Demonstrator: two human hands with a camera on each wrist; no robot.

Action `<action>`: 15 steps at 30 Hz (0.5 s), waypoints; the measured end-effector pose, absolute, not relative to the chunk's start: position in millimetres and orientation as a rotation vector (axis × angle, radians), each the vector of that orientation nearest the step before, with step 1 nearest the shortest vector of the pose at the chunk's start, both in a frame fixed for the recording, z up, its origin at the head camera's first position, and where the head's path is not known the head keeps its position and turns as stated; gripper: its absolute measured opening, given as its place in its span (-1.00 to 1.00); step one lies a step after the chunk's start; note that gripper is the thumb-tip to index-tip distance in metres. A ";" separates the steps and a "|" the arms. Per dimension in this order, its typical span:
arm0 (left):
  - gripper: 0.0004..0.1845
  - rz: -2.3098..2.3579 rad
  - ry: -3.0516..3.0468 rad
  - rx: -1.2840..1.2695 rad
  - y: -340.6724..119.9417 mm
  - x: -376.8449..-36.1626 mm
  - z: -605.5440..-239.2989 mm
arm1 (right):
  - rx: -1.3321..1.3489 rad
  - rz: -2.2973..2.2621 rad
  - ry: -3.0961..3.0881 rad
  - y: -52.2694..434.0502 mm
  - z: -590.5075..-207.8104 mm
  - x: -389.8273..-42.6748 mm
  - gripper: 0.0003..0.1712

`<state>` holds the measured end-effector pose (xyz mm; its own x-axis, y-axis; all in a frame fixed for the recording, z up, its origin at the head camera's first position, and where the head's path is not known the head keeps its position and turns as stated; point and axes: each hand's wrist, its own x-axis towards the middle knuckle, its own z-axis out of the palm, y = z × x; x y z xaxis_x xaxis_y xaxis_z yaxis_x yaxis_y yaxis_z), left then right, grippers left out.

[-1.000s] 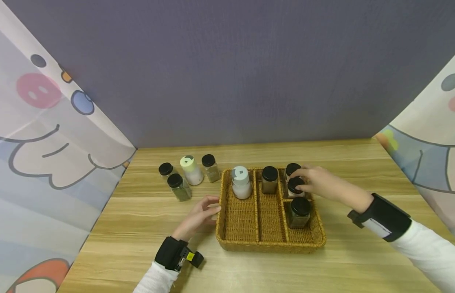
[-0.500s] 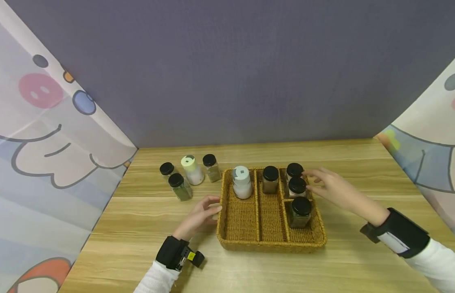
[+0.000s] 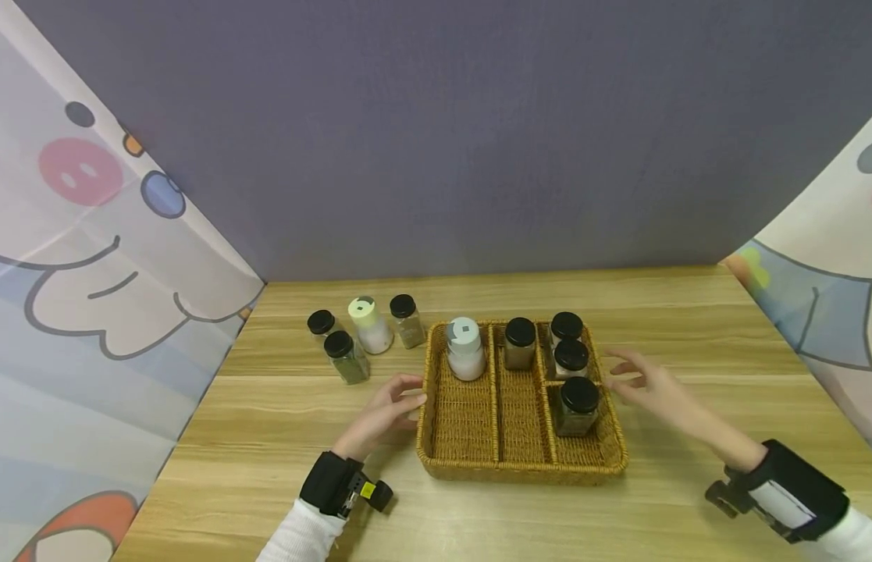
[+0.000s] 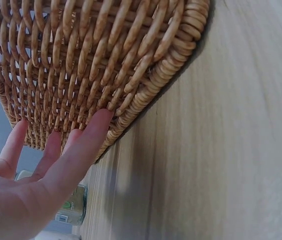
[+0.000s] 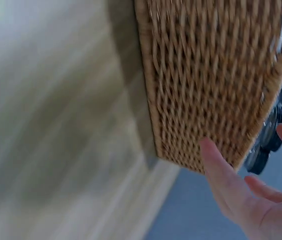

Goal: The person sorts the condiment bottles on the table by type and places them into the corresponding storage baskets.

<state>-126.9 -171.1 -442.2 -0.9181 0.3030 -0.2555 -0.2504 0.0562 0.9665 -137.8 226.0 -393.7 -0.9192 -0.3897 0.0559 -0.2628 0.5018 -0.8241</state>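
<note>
A wicker basket (image 3: pixel 520 466) with compartments stands on the table. My left hand (image 3: pixel 386 417) touches its left wall with extended fingertips, as the left wrist view confirms. Beside the right wall is my right hand (image 3: pixel 653 390), holding nothing, fingers spread and loosely bent; whether it touches the wicker is unclear. A white-capped bottle (image 3: pixel 466 351) stands in the left compartment, and a black-lidded spice jar (image 3: pixel 520 343) in the middle one. The back right compartment holds two black-lidded jars, a rear jar (image 3: pixel 566 324) and a nearer jar (image 3: pixel 571 359). Another dark jar (image 3: pixel 578 410) stands front right.
Left of the basket stand a yellow-capped bottle (image 3: pixel 370 324), a black-lidded jar (image 3: pixel 407 321), a jar with green contents (image 3: pixel 347 357) and one more black-lidded jar (image 3: pixel 322 324). A grey panel (image 3: pixel 478 156) rises behind the wooden table (image 3: pixel 267 437).
My right hand has let go of the nearer jar in the back right compartment and moved right and down, outside the basket's right wall. The left hand stays against the left wall.
</note>
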 end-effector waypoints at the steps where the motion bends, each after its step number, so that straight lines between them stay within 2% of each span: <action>1: -0.42 1.917 1.951 0.051 -171.1 -126.8 -441.8 | -0.541 -1.429 2.559 225.6 -396.0 -136.5 -0.40; 15: -0.47 1.921 1.956 0.040 -170.3 -126.7 -441.7 | -0.295 -1.456 2.377 222.1 -411.9 -125.4 -0.31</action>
<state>-126.7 -170.3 -441.7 -0.9206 0.2927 -0.2584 -0.2530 0.0568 0.9658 -125.4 222.1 -411.9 -0.9218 -0.3459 -0.1752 -0.0010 0.4541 -0.8910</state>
